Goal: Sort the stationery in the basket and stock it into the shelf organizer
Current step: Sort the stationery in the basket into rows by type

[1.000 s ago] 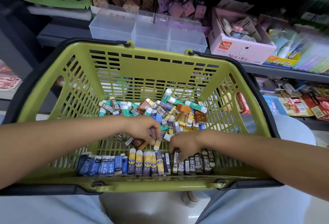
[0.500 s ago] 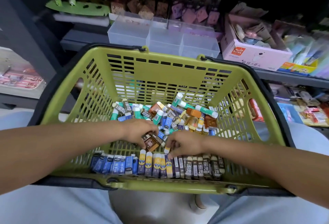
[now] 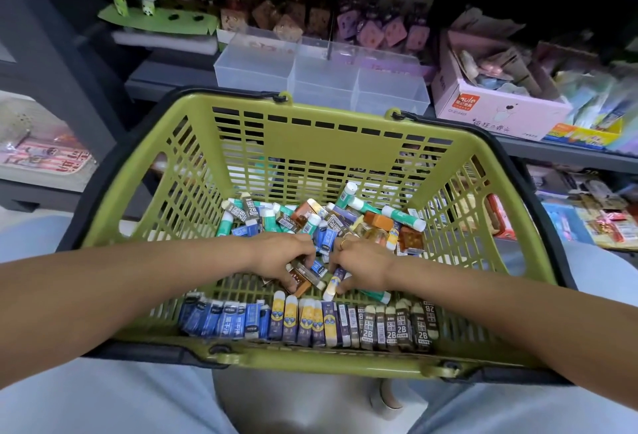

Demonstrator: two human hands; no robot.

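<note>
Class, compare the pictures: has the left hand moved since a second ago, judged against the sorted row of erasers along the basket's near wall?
Yes. The left hand has moved nearer the row, and its fingers now hold brown erasers.

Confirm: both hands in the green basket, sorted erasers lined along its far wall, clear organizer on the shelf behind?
Not quite. The head view shows the sorted row along the near wall of the green basket; the loose pile lies farther back. Left hand, right hand and clear organizer are as stated.
</note>
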